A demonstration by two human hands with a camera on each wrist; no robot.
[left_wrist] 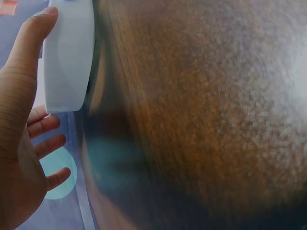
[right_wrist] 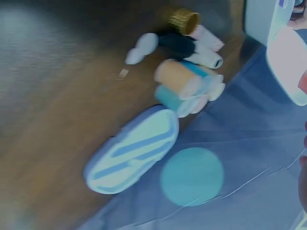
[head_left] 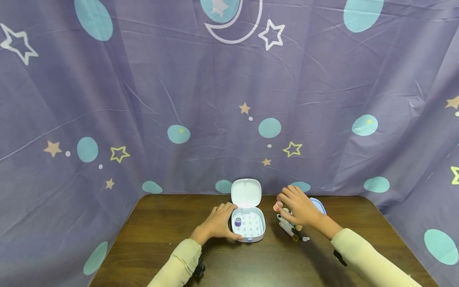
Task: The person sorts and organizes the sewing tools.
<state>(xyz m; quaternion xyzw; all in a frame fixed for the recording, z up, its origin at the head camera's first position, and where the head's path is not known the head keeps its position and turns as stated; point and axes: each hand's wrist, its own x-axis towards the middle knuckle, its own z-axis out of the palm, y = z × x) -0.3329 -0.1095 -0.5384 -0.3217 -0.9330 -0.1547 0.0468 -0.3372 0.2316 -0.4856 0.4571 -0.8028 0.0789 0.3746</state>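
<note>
A small white sewing box (head_left: 259, 235) stands on the table with its lid (head_left: 246, 193) raised. Rows of short pegs line its inside, and a purple thread spool (head_left: 238, 222) stands at the left. My left hand (head_left: 217, 222) holds the box's left side, thumb (left_wrist: 45, 21) on the front wall and fingers toward the back. To the right of the box, my right hand (head_left: 297, 207) pinches a coral-pink thread spool (head_left: 277, 206) above the table. Only an edge of that hand shows in the right wrist view.
Below and beside my right hand lies a cluster of sewing items: a peach spool (right_wrist: 175, 76), a teal spool (right_wrist: 168, 97), a gold thimble (right_wrist: 184, 21) and several white pieces. Near it is a blue-and-white oval case (right_wrist: 132, 151). A purple patterned curtain (head_left: 215, 159) hangs behind the table.
</note>
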